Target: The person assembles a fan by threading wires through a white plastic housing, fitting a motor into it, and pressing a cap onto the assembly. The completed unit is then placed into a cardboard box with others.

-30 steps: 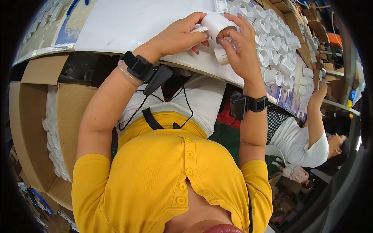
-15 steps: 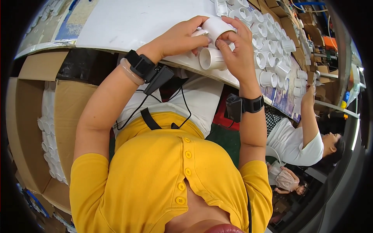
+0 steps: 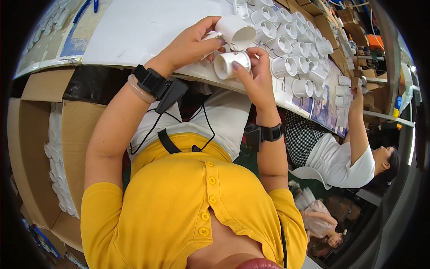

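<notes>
My left hand [image 3: 193, 45] is closed on a white plastic cup [image 3: 236, 32], tilted with its open end toward the lower right. A small white piece [image 3: 212, 37] shows between its thumb and fingers, its kind partly hidden. Thin dark wires [image 3: 234, 47] show just below this cup's rim. Directly beneath sits a second white plastic cup [image 3: 225, 66], lying on its side near the table's front edge with its opening to the left. My right hand [image 3: 256, 77] grips that second cup, thumb across its near side and fingers at its right end.
Rows of similar white cups [image 3: 299, 48], some with thin wires, cover the table [image 3: 130, 33] to the right. Blue-handled pliers [image 3: 82, 10] lie at the far left. An open cardboard box [image 3: 33, 157] of white parts stands at left. A co-worker [image 3: 342, 159] sits at right.
My right hand has left the upper cup's rim and come down onto the lower cup. My left hand keeps hold of the upper cup. The view has shifted slightly.
</notes>
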Demonstrator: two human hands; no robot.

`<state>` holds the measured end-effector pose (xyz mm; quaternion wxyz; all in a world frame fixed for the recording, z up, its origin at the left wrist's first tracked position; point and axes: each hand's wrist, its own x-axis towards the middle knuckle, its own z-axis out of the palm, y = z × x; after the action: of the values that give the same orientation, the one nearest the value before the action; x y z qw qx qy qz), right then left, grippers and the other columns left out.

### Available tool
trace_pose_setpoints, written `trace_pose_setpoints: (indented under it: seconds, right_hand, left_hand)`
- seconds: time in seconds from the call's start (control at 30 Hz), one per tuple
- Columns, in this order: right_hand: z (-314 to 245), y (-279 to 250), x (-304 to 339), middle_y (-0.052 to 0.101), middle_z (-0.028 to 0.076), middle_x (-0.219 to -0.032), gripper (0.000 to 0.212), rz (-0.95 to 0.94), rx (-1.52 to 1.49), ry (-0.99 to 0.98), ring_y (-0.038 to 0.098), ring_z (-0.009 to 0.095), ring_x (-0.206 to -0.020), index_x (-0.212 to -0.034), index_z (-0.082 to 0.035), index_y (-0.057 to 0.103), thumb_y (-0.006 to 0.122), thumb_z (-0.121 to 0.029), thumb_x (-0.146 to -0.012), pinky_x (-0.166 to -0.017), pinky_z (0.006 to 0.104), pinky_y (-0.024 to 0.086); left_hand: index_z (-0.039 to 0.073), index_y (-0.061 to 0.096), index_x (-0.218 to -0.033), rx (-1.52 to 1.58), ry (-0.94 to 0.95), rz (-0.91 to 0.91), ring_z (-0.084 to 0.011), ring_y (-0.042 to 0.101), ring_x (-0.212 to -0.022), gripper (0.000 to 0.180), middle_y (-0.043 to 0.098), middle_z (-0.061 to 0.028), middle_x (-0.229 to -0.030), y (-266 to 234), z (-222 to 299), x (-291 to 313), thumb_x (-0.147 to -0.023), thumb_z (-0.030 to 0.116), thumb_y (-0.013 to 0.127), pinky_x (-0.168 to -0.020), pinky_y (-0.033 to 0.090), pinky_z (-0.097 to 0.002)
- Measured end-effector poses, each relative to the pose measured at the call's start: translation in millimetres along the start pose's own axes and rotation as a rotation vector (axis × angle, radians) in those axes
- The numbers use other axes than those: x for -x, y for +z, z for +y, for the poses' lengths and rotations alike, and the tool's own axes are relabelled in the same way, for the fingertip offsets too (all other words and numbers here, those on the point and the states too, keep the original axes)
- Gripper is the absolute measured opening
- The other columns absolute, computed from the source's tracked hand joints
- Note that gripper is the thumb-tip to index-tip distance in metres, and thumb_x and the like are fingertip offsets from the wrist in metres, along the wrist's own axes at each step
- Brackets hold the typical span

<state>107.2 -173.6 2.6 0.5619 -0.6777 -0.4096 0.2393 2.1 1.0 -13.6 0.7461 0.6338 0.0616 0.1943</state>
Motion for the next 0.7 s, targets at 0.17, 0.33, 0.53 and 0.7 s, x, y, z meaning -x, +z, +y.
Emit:
trace_pose_setpoints:
  seconds: [0.17, 0.33, 0.53, 0.7]
  right_hand:
    - [-23, 4, -5, 0.052, 0.01, -0.108, 0.043, 0.159, 0.616, -0.32, 0.049, 0.023, -0.1, -0.114, -0.007, 0.053, 0.07, -0.012, -0.074, -0.089, 0.0353, 0.041]
    - [-32, -1, -8, 0.051, 0.011, -0.103, 0.04, 0.157, 0.902, -0.587, 0.046, 0.03, -0.098, -0.106, -0.012, 0.065, 0.07, -0.01, -0.066, -0.087, 0.0392, 0.04]
    - [-32, -6, -11, 0.051, 0.011, -0.104, 0.037, 0.1, 0.935, -0.586, 0.047, 0.029, -0.099, -0.103, -0.013, 0.066, 0.07, -0.009, -0.067, -0.086, 0.0389, 0.04]
    - [-35, -7, -10, 0.052, 0.011, -0.103, 0.04, 0.048, 0.944, -0.583, 0.048, 0.029, -0.098, -0.106, -0.012, 0.065, 0.072, -0.01, -0.067, -0.085, 0.0382, 0.042]
  left_hand:
    - [0.004, 0.038, -0.133, -0.056, -0.038, 0.053, -0.0101, 0.058, -0.082, 0.048, 0.054, -0.0065, -0.113, 3, -1, 3, -0.089, 0.014, 0.055, -0.06, 0.047, -0.0231]
    - [0.005, 0.032, -0.137, -0.062, -0.132, 0.063, -0.0124, 0.058, -0.092, 0.051, 0.052, -0.0072, -0.114, 11, 1, 7, -0.091, 0.013, 0.054, -0.062, 0.049, -0.024]
    - [0.005, 0.028, -0.138, -0.041, -0.066, 0.088, -0.0144, 0.06, -0.09, 0.054, 0.052, -0.0098, -0.115, 24, 2, 12, -0.091, 0.011, 0.054, -0.062, 0.05, -0.0251]
    - [0.007, 0.028, -0.138, -0.131, -0.042, 0.09, -0.0151, 0.061, -0.09, 0.055, 0.052, -0.0113, -0.115, 20, 0, 13, -0.09, 0.011, 0.055, -0.062, 0.051, -0.0263]
